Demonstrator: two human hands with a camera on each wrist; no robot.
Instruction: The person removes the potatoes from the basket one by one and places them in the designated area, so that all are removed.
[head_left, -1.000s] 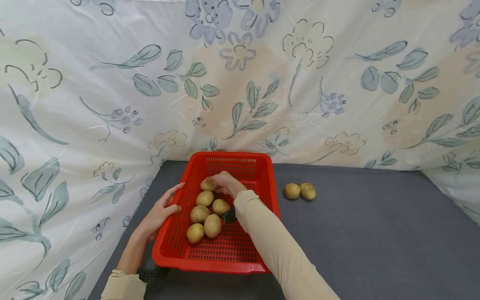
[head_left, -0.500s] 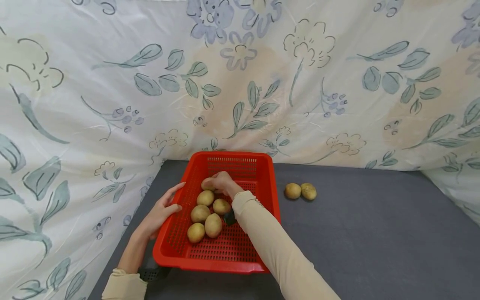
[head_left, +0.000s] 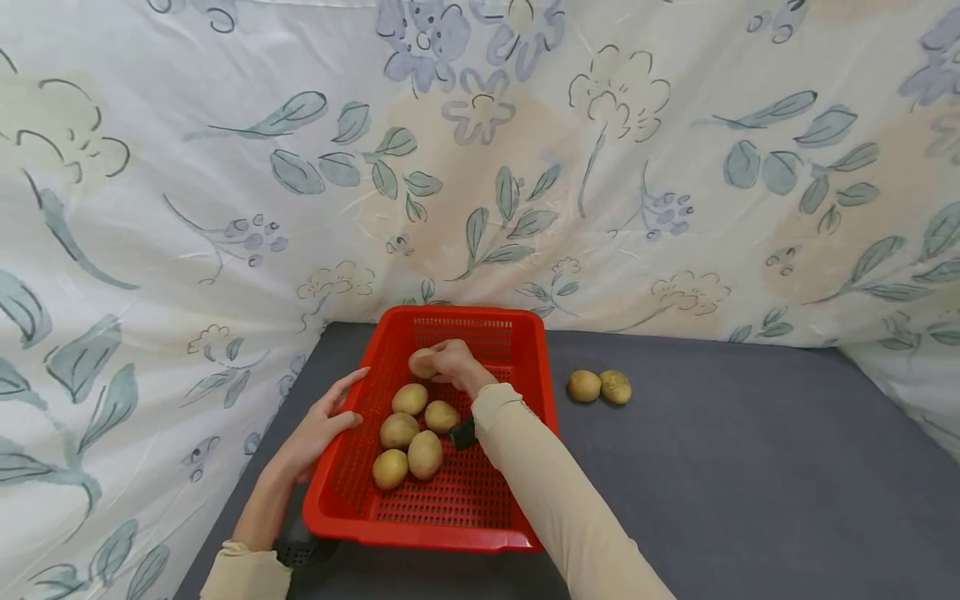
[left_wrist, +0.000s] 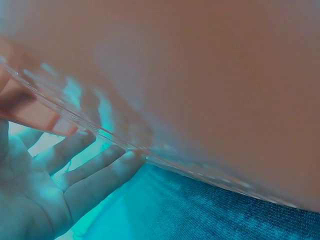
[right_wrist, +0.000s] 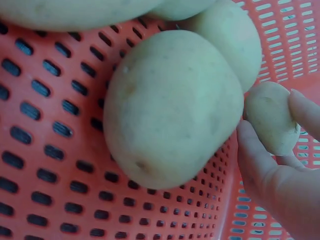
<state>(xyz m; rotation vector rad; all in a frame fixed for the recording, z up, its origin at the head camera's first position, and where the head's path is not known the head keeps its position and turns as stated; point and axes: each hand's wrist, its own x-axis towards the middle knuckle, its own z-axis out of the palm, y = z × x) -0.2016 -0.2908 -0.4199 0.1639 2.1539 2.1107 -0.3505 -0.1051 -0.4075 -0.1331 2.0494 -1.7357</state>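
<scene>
My right hand (head_left: pixel 450 364) now grips the small potato (head_left: pixel 422 363), lifted clear of the five potatoes (head_left: pixel 411 398) it sat beside a second ago. My left hand (head_left: pixel 321 425) stays flat, fingers straight, against the red basket (head_left: pixel 525 333)'s left wall.

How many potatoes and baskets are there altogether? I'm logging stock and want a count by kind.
Potatoes in the basket: 5
Potato held in the right hand: 1
Potatoes on the table: 2
Red basket: 1
Total: 9 things, 8 of them potatoes.
</scene>
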